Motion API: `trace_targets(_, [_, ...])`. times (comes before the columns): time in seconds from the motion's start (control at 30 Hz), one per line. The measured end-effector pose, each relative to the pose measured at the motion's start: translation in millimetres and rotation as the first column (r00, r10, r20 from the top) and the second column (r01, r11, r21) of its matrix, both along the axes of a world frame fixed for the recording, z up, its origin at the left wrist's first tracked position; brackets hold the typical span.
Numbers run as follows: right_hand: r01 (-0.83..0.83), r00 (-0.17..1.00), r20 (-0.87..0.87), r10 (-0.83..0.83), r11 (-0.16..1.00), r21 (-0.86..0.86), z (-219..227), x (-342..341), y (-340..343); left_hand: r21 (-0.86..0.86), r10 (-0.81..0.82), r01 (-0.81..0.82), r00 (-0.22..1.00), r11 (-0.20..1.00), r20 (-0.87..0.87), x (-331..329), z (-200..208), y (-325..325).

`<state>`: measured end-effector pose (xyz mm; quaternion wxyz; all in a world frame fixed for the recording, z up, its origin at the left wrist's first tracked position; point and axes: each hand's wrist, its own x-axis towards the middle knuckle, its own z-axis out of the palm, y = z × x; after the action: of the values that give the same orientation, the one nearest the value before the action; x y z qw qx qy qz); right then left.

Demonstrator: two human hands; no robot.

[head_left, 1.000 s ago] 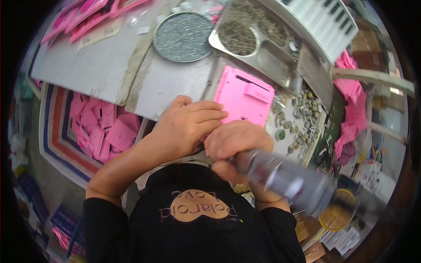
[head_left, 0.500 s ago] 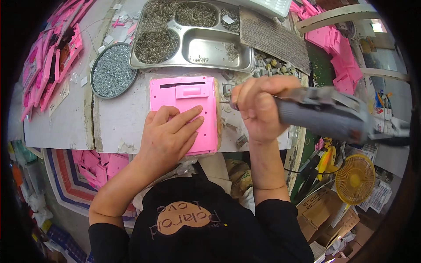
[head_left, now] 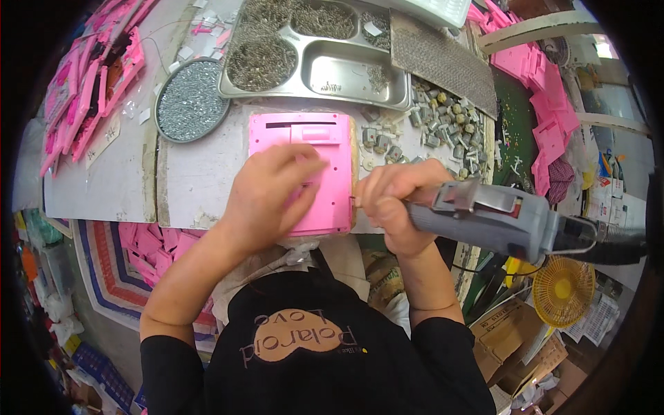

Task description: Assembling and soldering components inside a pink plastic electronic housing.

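A pink plastic housing with a slot along its far edge and small screw holes lies on a pad on the workbench. My left hand is over its left half, slightly blurred, fingers apart and nothing seen in them. My right hand is wrapped round the front end of a grey electric screwdriver, held nearly level, its cable end pointing right. The screwdriver's tip is at the housing's right edge, low down; whether it touches a screw I cannot tell.
Beyond the housing are a round dish of small screws and a steel compartment tray holding springs and small metal parts. Small motors lie to the right. Pink parts pile up at the left. A yellow fan stands at lower right.
My left hand has gone from lying flat on the housing to a blurred, more raised pose. The screwdriver in my right hand has come lower, nearer the housing's right edge. The view has shifted slightly.
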<state>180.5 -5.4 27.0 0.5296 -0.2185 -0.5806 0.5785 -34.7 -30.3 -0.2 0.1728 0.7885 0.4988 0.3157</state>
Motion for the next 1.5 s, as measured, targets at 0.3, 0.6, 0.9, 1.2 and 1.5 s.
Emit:
trace_targets(0.3, [0.066, 0.98, -0.198, -0.013, 0.962, 0.265, 73, 25, 34, 0.089, 0.046, -0.078, 0.948, 0.993, 0.315, -83, 40, 7])
trace_targets(0.6, [0.016, 0.975, -0.222, 0.009, 0.994, 0.107, 49, -3, 55, -0.44, 0.705, -0.59, -0.691, -0.677, -0.159, -317, -324, -449])
trace_targets(0.9, [0.043, 0.993, -0.117, -0.031, 0.994, 0.103, 60, -7, 51, 0.316, 0.988, -0.945, 0.12, 0.084, 0.097, -271, -144, -183])
trace_targets(1.2, [0.059, 0.993, -0.104, -0.049, 0.993, 0.098, 65, 0, 49, 0.185, 0.686, -0.734, 0.472, 0.654, -0.553, -272, -14, 97])
trace_targets(1.5, [0.559, 0.776, 0.035, -0.629, 0.713, 0.422, 69, 8, 42, -0.048, 0.531, -0.54, 0.838, 0.84, -0.125, -231, 68, 83])
